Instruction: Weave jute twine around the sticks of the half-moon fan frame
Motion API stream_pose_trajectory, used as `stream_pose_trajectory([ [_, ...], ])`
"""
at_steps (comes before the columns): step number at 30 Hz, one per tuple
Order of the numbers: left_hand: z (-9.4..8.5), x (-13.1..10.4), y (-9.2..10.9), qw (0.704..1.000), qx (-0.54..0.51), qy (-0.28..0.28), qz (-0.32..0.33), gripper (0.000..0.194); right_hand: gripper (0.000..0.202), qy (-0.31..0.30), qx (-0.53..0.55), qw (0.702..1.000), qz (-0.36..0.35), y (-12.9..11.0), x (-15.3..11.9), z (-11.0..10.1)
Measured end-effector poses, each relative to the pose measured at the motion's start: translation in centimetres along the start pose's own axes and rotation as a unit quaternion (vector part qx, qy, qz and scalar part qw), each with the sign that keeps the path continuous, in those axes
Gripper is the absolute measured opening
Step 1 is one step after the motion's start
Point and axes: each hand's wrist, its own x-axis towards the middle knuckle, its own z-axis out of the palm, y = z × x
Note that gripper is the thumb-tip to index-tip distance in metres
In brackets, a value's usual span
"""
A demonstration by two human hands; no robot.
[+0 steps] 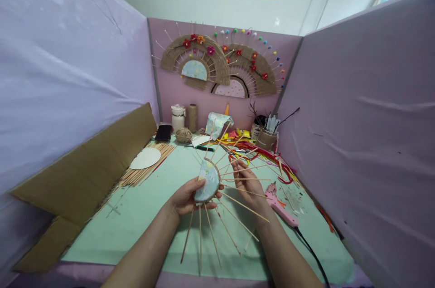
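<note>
My left hand (190,195) grips a half-round piece (209,179) covered in pale blue patterned fabric, thumb on its face and fingers behind it. Thin wooden sticks (239,220) fan out from its curved edge, several pointing up, right and down. On the right side of the fan, my right hand (246,181) is closed, its fingertips pinched at one of the sticks. Part of that grip is hidden among the sticks. Close by on the right lies a pink glue gun (282,210), its black cord running to the front edge.
Brown cardboard (91,174) leans along the left wall. Loose sticks (149,172) lie under a white oval (145,158). Twine (184,135), a phone (163,133), coloured pipe cleaners (249,145) and a brush pot (266,139) stand farther back. Two decorated fans (195,54) hang behind.
</note>
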Motion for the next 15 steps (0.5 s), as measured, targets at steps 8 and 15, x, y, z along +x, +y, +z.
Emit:
stream_pose_trajectory([
  [8,-0.65,0.32,0.1,0.997,-0.069,0.014,-0.023,0.04,0.022,-0.018,0.024,0.999,0.013,-0.06,0.33,0.0],
  [15,-0.25,0.11,0.32,0.997,-0.072,0.029,-0.009,0.036,0.022,-0.016,0.053,0.998,0.013,-0.32,0.42,-0.07],
])
